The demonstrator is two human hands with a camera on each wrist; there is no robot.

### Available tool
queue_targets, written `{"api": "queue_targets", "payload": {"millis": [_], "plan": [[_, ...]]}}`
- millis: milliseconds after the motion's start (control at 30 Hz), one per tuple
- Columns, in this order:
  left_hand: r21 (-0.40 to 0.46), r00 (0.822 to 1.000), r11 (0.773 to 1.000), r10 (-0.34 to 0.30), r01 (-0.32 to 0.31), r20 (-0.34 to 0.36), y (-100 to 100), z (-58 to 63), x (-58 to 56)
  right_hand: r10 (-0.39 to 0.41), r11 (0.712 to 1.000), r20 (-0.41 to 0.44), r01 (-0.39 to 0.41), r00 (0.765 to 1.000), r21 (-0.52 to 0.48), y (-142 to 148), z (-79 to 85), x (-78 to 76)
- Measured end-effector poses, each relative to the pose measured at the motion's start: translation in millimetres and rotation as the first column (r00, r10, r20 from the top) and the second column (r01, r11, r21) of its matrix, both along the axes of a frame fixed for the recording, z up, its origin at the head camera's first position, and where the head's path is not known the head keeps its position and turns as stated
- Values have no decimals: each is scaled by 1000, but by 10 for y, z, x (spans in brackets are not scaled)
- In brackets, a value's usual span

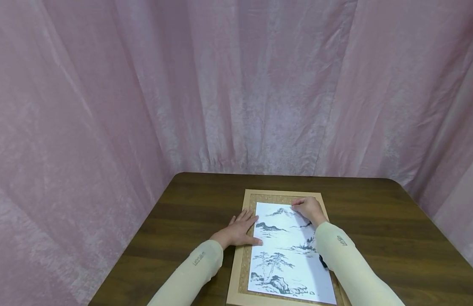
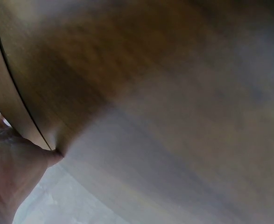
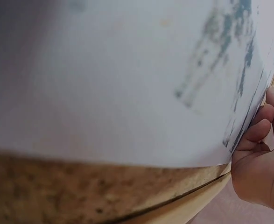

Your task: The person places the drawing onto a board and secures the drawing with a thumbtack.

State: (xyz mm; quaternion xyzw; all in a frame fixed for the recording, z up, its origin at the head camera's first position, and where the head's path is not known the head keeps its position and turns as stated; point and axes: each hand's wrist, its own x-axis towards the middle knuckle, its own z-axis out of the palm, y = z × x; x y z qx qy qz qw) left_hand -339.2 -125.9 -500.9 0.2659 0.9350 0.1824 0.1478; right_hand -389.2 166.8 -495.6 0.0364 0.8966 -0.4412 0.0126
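Observation:
A white paper (image 1: 276, 238) with an ink landscape print, mountains above and pines with rocks below, lies on a cork board (image 1: 245, 272) with a pale wooden frame (image 1: 235, 272). My left hand (image 1: 240, 230) rests with fingers spread over the board's left side, its thumb on the paper's left edge. At the paper's upper right corner is my right hand (image 1: 310, 209), fingers bent and tips together close on the sheet. In the right wrist view the curled fingers (image 3: 258, 133) sit by the paper's edge; I cannot tell whether they pinch something small.
The board lies on a dark brown wooden table (image 1: 381, 221) with rounded far corners. Pink velvet curtains (image 1: 221, 85) hang behind and at both sides. A small black object (image 1: 322, 261) shows beside the right sleeve (image 1: 347, 255), over the paper's right edge.

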Motion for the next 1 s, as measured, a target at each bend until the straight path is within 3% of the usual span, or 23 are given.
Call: {"api": "queue_targets", "payload": {"millis": [1000], "plan": [[-11, 1000, 1000, 7, -7, 1, -27, -6, -11, -13, 991, -75, 23, 997, 134, -128, 75, 47]]}}
